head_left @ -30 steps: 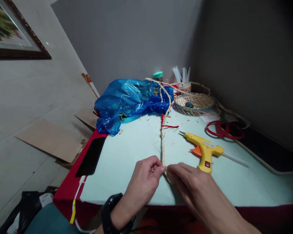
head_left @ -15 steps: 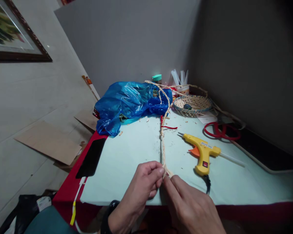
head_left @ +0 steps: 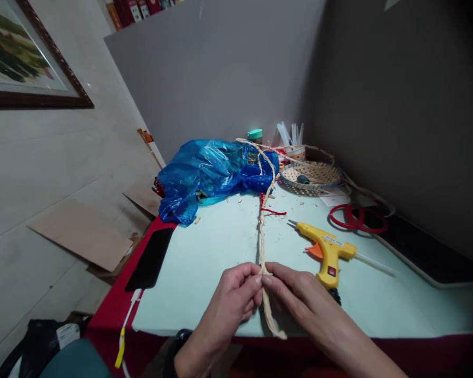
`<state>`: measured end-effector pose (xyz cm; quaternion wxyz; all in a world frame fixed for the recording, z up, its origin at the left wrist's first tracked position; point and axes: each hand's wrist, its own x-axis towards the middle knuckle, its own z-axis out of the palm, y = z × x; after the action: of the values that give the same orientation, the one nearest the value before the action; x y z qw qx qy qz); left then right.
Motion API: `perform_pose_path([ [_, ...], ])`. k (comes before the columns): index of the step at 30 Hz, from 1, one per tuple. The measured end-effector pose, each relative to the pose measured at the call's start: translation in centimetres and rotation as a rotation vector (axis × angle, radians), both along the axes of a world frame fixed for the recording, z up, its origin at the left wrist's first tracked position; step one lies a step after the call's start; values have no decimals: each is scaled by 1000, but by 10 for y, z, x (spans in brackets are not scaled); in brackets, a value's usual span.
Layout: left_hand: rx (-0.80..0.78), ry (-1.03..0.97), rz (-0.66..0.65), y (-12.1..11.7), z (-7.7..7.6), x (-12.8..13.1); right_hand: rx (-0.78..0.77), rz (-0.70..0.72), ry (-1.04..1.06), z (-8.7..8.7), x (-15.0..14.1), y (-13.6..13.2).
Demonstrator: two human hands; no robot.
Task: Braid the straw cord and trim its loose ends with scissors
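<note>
A long pale braided cord [head_left: 262, 239] runs from the back of the table toward me. My left hand [head_left: 236, 294] pinches it between thumb and fingers near the front edge. From the other side my right hand [head_left: 295, 291] closes on the same spot, thumb almost touching the left thumb. Below the hands a loose strand end [head_left: 271, 320] hangs down and curls to the right. Farther up, a red string [head_left: 274, 212] crosses under or around the cord; which one I cannot tell.
To the right lie a yellow glue gun [head_left: 329, 254] and red-handled scissors [head_left: 357, 218]. A woven basket [head_left: 311, 178] stands at the back, beside a blue plastic bag [head_left: 216, 168]. On the left rests a black phone [head_left: 150, 260] with a white cable [head_left: 128, 315].
My right hand has moved up beside the left, its fingers now meeting the left fingertips. The strand end below the hands has come into sight. The view has tilted slightly upward.
</note>
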<state>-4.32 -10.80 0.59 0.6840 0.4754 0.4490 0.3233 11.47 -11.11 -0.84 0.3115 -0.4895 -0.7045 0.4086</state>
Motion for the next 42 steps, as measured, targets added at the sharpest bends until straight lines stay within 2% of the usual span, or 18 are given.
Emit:
perform_pose_path([
  [3, 275, 250, -40, -3, 3, -1, -39, 14, 109, 0, 2, 1],
  [7, 752, 780, 71, -13, -2, 3, -13, -103, 125, -1, -2, -4],
  [9, 954, 914, 152, -20, -8, 6, 5, -149, 118, -3, -6, -7],
  [12, 1213, 1006, 240, -27, -16, 12, 12, -172, 126, -5, -7, -8],
  [15, 1370, 1087, 288, -30, -20, 20, -18, -126, 150, -3, -3, -5],
  [18, 1443, 1131, 282, -29, -21, 26, -50, -60, 194, -1, 2, -3],
  [22, 1509, 1070, 203, -30, -21, 21, -57, -35, 214, -4, 3, -1],
  [24, 1480, 945, 126, -31, -16, 14, -71, -56, 221, -4, 3, -1],
  [26, 1344, 799, 132, -28, -8, 7, -91, -57, 240, -3, 3, -2],
  [29, 926, 606, 228, -17, 5, 4, -105, -19, 303, 1, 4, -4],
  [30, 772, 527, 201, -12, 8, 5, -98, -20, 326, 3, 5, -5],
  [33, 375, 174, -60, 3, 8, 10, -79, -55, 385, 5, 6, -9],
  [35, 185, -39, -158, 9, 3, 13, -61, -79, 391, 5, 6, -11],
  [38, 28, -154, -151, 11, -4, 14, 38, -123, 310, 4, 6, -12],
  [42, 27, -108, -60, 9, -7, 9, 179, -78, 127, -2, 3, -13],
])
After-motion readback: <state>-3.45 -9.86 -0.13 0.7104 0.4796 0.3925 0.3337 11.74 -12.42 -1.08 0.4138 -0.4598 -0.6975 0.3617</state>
